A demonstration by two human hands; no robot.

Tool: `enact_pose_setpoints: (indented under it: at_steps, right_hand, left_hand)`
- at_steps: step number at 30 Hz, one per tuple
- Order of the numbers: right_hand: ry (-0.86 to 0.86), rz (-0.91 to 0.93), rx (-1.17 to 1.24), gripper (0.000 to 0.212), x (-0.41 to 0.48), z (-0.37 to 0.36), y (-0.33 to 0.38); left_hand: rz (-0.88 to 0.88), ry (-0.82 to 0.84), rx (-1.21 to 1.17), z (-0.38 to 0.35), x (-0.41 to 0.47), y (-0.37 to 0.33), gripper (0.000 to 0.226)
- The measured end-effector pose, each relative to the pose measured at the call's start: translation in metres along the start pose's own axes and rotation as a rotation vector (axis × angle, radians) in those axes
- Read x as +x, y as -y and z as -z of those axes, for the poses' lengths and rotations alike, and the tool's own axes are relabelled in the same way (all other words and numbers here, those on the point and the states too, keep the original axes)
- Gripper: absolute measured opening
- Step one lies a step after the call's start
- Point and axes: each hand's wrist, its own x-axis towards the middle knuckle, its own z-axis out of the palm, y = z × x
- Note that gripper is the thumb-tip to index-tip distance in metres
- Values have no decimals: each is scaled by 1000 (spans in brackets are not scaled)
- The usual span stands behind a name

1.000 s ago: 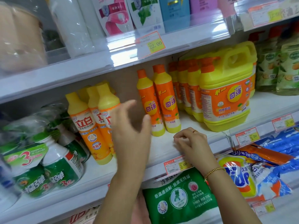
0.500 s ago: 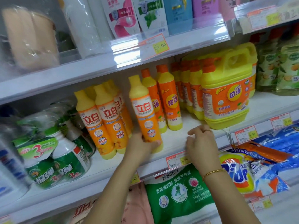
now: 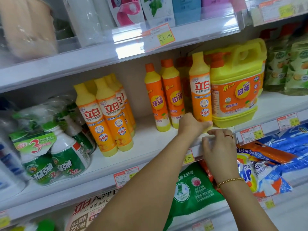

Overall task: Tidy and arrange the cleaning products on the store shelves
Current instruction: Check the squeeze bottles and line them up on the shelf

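Two bare hands work at the mid shelf (image 3: 150, 135). Nearest, on the lower shelf under the arms, lie a green bag (image 3: 193, 189) and, to its right, blue-orange bags (image 3: 260, 172). R hand (image 3: 218, 147), w/ ring and bracelet (image 3: 230, 180), rests on the mid shelf's front lip, fingers loosely bent, holding nothing. Just up and left of it, L hand (image 3: 191, 125) grips the bottle (image 3: 200, 90) at its base, fingers and thumb wrapped round the bottom, so can't tell if it sits on the shelf. Bottle is upright near the front edge, just beside the jug (image 3: 236, 90) on its right, partly covering orange-capped bottles behind. Left of it stand 2 orange bottles (image 3: 173, 97); then a gap, then matching bottles (image 3: 106, 117) in a cluster, well apart from the held one. Far left: green sprays (image 3: 66, 155) in plastic wrap. Far right, past the jug: green pouches (image 3: 286, 64). Top shelf has refill packs (image 3: 126, 10) behind a clear rail w/ a 22.00 tag (image 3: 164, 38).
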Motion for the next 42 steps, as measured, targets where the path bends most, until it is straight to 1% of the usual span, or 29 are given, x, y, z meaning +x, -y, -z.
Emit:
enact_pose_setpoints:
  at_steps: [2, 3, 5, 6, 7, 8, 9, 11, 13, 15, 17, 18, 20, 22, 25, 29, 31, 34, 36, 38, 40, 42]
  right_hand:
    - [17, -2, 14, 23, -2, 2, 4]
    - [24, 1, 22, 22, -2, 1, 5]
    - [34, 18, 37, 19, -6, 0, 11]
    - [44, 33, 37, 18, -8, -3, 15]
    - [58, 48, 36, 18, -11, -5, 19]
    - [72, 59, 43, 18, -14, -7, 24]
    - [85, 68, 60, 18, -16, -9, 29]
    - [117, 83, 147, 21, -19, -12, 45]
    - [203, 97, 303, 29, -16, -20, 71]
    - [391, 114, 433, 43, -13, -35, 104]
    - [577, 117, 437, 59, -11, -52, 136]
    - [642, 105, 420, 64, -10, -62, 149]
    - [699, 42, 447, 67, -8, -82, 166]
    - [670, -46, 517, 65, -9, -100, 176]
    - [534, -99, 528, 58, -14, -123, 184]
    - [412, -38, 443, 55, -16, -134, 182]
    - [352, -1, 437, 49, -20, -130, 176]
    - [240, 68, 542, 45, -35, -113, 165]
    - [213, 123, 626, 48, -46, -94, 157]
    - [213, 216, 653, 53, -55, -73, 150]
    - [246, 305, 654, 53, -65, -48, 147]
    - [316, 399, 636, 50, -74, -24, 150]
  left_hand:
    - [-62, -67, 12, 19, -12, 0, 73]
    - [-128, -171, 14, 32, -22, 2, 73]
    - [-297, -517, 80, 68, -46, 12, 65]
    - [-353, -700, 114, 89, -58, 19, 63]
    - [-376, -847, 139, 110, -66, 26, 65]
    - [-361, -950, 158, 130, -70, 35, 68]
    - [-323, -1017, 171, 147, -70, 44, 71]
    - [-236, -1092, 185, 176, -69, 59, 72]
    - [-206, -1069, 142, 192, -73, 69, 67]
    - [-195, -980, 131, 195, -79, 82, 66]
    - [-148, -929, 128, 197, -78, 98, 66]
    - [-102, -916, 92, 199, -76, 106, 66]
    - [-26, -870, -32, 204, -72, 117, 65]
    - [-2, -830, -125, 206, -69, 127, 61]
    - [2, -763, -162, 202, -70, 139, 57]
    - [-8, -713, -163, 200, -72, 141, 65]
    - [9, -690, -143, 203, -74, 142, 67]
    - [10, -669, -93, 210, -85, 135, 70]
    - [-73, -640, -60, 214, -102, 124, 64]
    - [-206, -559, -85, 214, -129, 105, 58]
    - [-327, -437, -141, 212, -159, 83, 64]
    - [-407, -365, -161, 209, -181, 70, 71]
